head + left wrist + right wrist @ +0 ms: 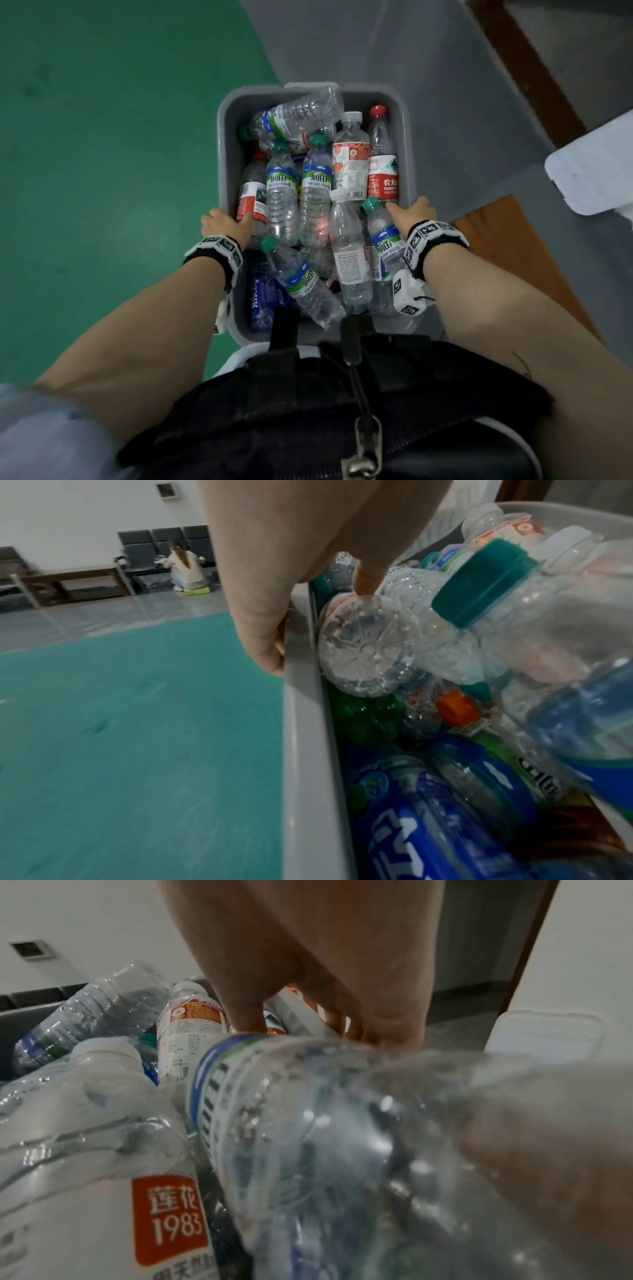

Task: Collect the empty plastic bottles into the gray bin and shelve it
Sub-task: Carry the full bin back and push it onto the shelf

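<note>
The gray bin (228, 118) is held in front of my body, piled full of empty plastic bottles (315, 186) with green, red and white caps. My left hand (224, 222) grips the bin's left rim (303, 723), thumb inside touching a clear bottle (366, 647) and fingers curled over the outside. On the opposite side, my right hand (409, 209) holds the right rim. In the right wrist view that hand (325, 974) curls down behind a large clear bottle (308, 1123), and the rim under it is hidden.
Green floor (102, 171) lies to the left and gray floor ahead. A brown strip (527, 68) and a white foam box (596, 164) are on the right. A black bag (342, 411) hangs at my waist. Far off, a person (186, 564) crouches by dark chairs.
</note>
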`<act>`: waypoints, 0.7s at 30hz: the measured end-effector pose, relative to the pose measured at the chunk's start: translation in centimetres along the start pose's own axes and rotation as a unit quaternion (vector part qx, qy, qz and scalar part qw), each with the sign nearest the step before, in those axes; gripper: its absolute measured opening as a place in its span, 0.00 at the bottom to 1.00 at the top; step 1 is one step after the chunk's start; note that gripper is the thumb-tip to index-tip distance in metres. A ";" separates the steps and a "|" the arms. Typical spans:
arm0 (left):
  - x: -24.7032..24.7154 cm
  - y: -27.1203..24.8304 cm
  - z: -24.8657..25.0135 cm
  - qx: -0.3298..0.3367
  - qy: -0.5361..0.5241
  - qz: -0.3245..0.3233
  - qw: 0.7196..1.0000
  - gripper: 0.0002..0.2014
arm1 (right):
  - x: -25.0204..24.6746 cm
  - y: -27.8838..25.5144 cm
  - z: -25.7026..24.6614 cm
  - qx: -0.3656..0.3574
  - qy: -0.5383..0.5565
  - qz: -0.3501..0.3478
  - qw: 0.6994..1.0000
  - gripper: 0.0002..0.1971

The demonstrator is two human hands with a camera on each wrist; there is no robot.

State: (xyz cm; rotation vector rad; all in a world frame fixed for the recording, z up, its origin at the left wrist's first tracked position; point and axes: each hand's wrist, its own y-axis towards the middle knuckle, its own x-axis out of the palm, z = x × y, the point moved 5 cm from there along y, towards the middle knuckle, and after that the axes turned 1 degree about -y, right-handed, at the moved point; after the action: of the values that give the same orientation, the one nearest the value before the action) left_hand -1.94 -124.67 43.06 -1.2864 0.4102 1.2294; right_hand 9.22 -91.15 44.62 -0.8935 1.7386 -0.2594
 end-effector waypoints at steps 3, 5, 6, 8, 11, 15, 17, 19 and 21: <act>0.9 2.8 5.1 0.029 0.027 -0.028 0.999 0.33 | -2.1 3.1 -0.4 0.033 0.014 0.024 0.999 0.37; 1.8 4.3 8.8 0.052 0.040 -0.043 0.997 0.33 | -3.4 5.1 -0.2 0.053 0.015 0.023 0.998 0.37; 2.3 5.1 11.1 0.067 0.049 -0.049 0.995 0.33 | -4.2 6.4 -0.3 0.064 0.014 0.024 0.998 0.37; 2.9 6.6 15.4 0.093 0.059 -0.050 0.993 0.32 | -6.0 9.0 -0.7 0.069 0.017 0.025 0.997 0.37; 3.0 8.4 21.9 0.106 0.040 -0.033 0.993 0.31 | -10.1 13.3 -2.9 0.059 0.043 0.038 0.997 0.36; 3.1 10.3 28.3 0.140 0.010 0.011 0.990 0.30 | -14.7 17.7 -4.8 0.083 0.093 0.021 0.992 0.36; 3.4 11.3 32.0 0.179 0.010 0.013 0.984 0.30 | -16.5 19.8 -5.3 0.103 0.116 0.013 0.988 0.35; 3.5 12.3 35.4 0.203 0.016 0.009 0.979 0.29 | -17.4 21.6 -5.5 0.111 0.129 0.016 0.985 0.34; 3.9 14.0 39.1 0.210 0.023 0.005 0.977 0.29 | -18.3 23.6 -6.2 0.123 0.134 0.024 0.983 0.34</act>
State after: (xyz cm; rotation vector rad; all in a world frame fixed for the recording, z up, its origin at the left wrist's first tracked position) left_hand -27.19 -91.48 45.36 -0.9509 0.6725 1.0521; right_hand -4.69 -64.07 46.54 -0.6582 1.9225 -0.5716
